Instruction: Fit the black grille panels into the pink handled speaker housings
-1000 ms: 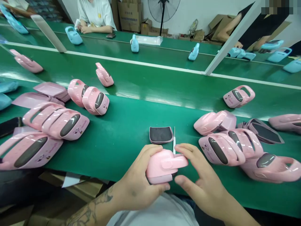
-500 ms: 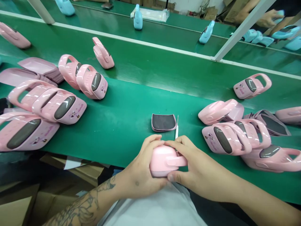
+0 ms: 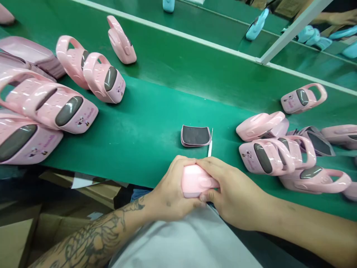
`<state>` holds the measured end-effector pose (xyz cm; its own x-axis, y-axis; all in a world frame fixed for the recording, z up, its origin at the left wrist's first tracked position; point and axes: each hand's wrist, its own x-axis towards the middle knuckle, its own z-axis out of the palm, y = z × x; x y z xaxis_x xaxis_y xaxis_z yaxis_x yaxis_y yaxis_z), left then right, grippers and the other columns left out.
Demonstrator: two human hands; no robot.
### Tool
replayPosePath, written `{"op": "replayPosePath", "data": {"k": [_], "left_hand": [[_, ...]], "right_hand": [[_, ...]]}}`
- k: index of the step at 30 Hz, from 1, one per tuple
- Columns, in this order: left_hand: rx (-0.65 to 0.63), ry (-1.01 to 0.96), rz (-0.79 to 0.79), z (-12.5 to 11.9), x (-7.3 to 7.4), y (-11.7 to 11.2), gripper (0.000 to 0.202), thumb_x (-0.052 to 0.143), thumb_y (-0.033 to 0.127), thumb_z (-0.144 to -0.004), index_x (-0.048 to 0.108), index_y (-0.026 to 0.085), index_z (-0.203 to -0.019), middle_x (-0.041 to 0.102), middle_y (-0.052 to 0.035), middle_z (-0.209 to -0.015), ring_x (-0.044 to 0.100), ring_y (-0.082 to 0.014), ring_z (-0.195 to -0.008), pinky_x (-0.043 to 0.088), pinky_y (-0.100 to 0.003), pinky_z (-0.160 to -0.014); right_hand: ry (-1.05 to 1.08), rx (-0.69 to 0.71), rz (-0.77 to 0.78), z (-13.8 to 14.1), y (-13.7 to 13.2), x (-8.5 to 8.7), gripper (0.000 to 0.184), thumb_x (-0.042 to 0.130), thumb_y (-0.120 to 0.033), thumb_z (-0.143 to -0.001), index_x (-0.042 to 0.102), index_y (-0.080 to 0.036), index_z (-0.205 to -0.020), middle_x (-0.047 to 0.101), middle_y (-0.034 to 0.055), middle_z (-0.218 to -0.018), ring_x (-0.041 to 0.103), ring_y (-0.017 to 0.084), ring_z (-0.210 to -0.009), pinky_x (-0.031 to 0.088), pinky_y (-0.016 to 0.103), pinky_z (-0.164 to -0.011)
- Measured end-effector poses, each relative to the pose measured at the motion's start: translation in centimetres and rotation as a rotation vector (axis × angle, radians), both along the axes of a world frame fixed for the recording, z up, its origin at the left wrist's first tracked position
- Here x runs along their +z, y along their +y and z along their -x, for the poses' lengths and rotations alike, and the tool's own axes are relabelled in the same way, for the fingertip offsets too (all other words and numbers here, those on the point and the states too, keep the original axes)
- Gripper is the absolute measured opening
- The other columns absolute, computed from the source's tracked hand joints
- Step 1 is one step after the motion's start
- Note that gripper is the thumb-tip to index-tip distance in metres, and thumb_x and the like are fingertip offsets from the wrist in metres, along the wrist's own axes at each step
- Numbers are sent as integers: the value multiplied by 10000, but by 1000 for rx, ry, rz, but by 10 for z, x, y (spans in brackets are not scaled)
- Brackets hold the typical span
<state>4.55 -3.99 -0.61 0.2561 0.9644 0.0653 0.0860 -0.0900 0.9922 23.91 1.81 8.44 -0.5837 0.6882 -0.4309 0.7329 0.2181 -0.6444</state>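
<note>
Both my hands grip one pink plastic handled case (image 3: 195,181) at the near edge of the green belt (image 3: 156,123). My left hand (image 3: 170,190) wraps its left side, fingers curled over the top. My right hand (image 3: 228,190) closes over its right side and handle, thumb underneath. Just beyond lie a small stack of dark lens panels with pink rims (image 3: 195,135) and a thin white pick tool (image 3: 210,145).
Several finished pink cases with dark windows lie piled at the left (image 3: 58,108) and the right (image 3: 276,156). Flat pink panels (image 3: 30,56) sit far left. Blue cases (image 3: 256,24) stand on the far belt past a white divider rail (image 3: 290,31). Cardboard boxes (image 3: 16,234) are below left.
My right hand came from open beside the case to clamped over its handle. Both hands drew the case nearer to my body, and the camera tilted downward.
</note>
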Motion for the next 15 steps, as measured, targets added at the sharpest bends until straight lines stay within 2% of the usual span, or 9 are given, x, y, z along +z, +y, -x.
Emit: {"op": "replayPosePath", "data": {"k": [4,7,9,11,15], "left_hand": [[34,-5,76,1,0,3,834,944,413,-756,467,292,-1430,535,-103,-1391,625,-311,-1229,567,-494,-1027],[29,20,171,7,3,5,875,958,477,-729,477,287,-1434,571,-110,-1402,647,-322,-1213,582,-478,-997],[88,11,208,12,4,6,888,963,506,-705,495,270,-1421,592,-119,-1398,662,-326,-1188,593,-461,-969],[158,-17,194,17,4,6,836,938,532,-730,523,258,-1402,606,-122,-1403,666,-328,-1190,596,-432,-950],[240,-144,180,22,-2,2,737,839,567,-839,533,237,-1423,638,-137,-1406,682,-321,-1191,586,-403,-958]], "right_hand": [[89,70,-98,-5,-4,-2,658,591,-108,-909,498,-217,-1551,621,111,-1542,644,271,-1362,555,477,-1149],[127,85,-131,-18,-3,-4,652,607,-208,-980,438,-212,-1610,506,129,-1670,492,282,-1539,448,513,-1269],[150,8,-166,-28,-4,-12,685,652,-309,-990,413,-240,-1629,454,127,-1708,407,307,-1599,381,569,-1307],[178,-130,-144,-33,-8,-26,761,722,-387,-959,391,-265,-1634,458,129,-1701,413,323,-1594,366,599,-1307],[270,-379,-54,-15,-22,-56,951,846,-449,-856,340,-276,-1642,444,144,-1699,442,348,-1567,404,603,-1274]]}}
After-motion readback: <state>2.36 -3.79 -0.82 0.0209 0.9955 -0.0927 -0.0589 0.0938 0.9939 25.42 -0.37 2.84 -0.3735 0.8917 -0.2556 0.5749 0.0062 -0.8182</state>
